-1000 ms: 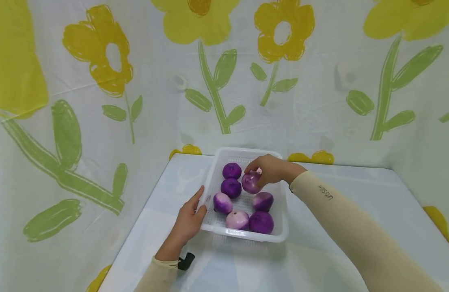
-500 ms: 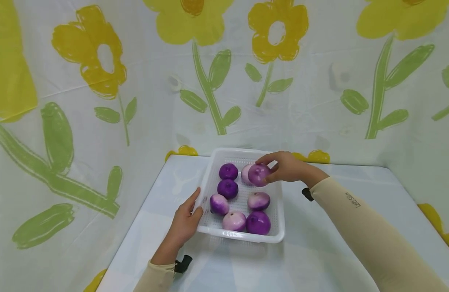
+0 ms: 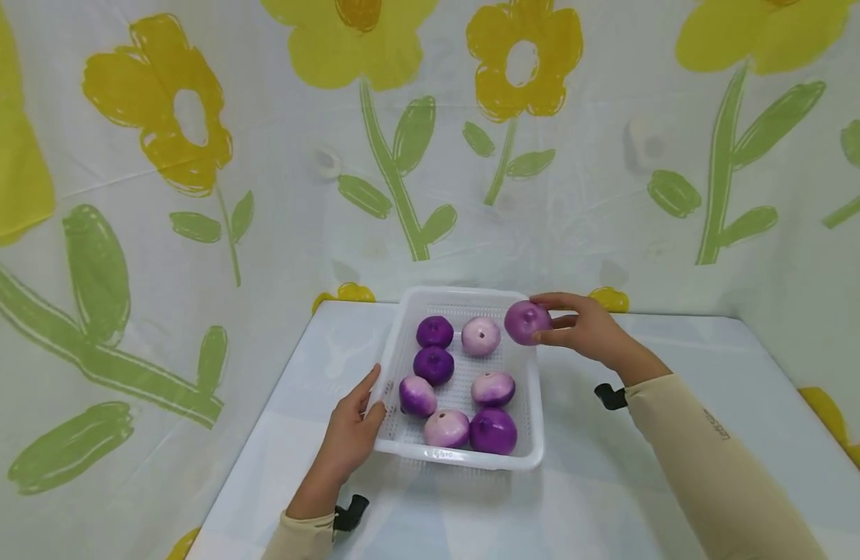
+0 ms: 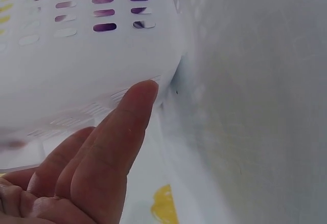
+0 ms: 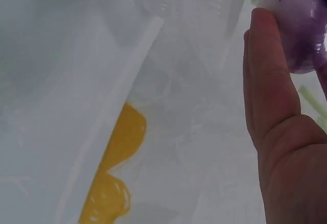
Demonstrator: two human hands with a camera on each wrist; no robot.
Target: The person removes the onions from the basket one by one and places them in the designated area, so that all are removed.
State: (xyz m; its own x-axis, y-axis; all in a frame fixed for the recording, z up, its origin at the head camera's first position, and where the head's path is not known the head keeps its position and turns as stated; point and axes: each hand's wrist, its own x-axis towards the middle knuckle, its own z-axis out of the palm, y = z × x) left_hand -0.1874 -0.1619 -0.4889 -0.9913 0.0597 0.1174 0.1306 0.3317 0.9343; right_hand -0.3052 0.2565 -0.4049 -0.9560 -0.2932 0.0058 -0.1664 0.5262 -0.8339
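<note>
Our right hand (image 3: pixel 584 330) pinched 1 purple onion (image 3: pixel 527 321) between fingers and thumb, holding it in the air just above the far right corner of the white slotted basket (image 3: pixel 532 412). Our left hand (image 3: pixel 351 432) rested with straight fingers against the basket's near left wall, thumb on the rim. We saw 6 more onions (image 3: pixel 493 429) lying inside the basket, which sat on the white table (image 3: pixel 612 490).

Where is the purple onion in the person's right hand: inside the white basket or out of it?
Out. The right hand holds the purple onion lifted above the white basket at its far right rim, while six others lie inside.
</note>
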